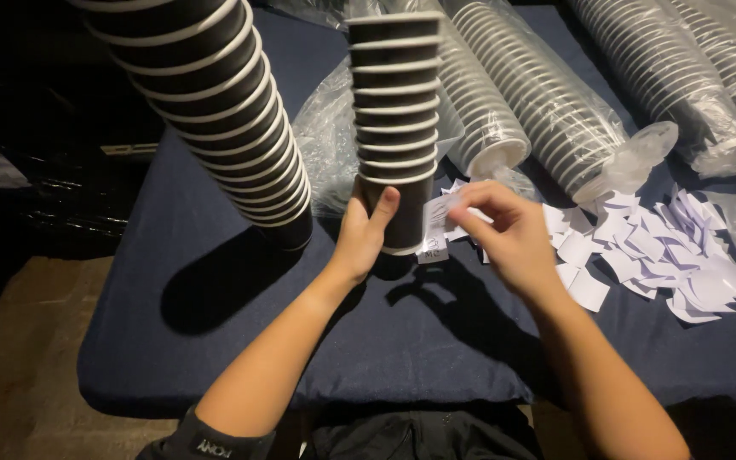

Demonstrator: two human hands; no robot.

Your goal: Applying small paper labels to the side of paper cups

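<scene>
two stacks of dark paper cups with white rims are seen standing on a table covered in dark blue cloth (215, 341). the middle stack of cups (395, 111) is gripped near its base by the left hand (364, 234), whose fingers are wrapped round the lowest cups with the thumb laid upright against the front. the stack is held upright, its bottom cup at or just above the cloth; whether it touches cannot be told. a taller leaning stack (223, 111) is placed to the left, well apart from the hand.

a small white paper slip (443, 209) is pinched between the thumb and fingertips of the right hand (508, 234), just beside the lower right of the held stack. the remaining fingers of that hand are loosely curled. another slip with dark marks (433, 251) is seen lying on the cloth below the stack's base.

a scattered pile of white paper slips (658, 255) is spread on the cloth to the right of the right hand. several sleeves of cups in clear plastic wrap (547, 102) are laid on their sides across the far part of the table, and crumpled clear plastic (325, 136) is bunched behind the held stack.
</scene>
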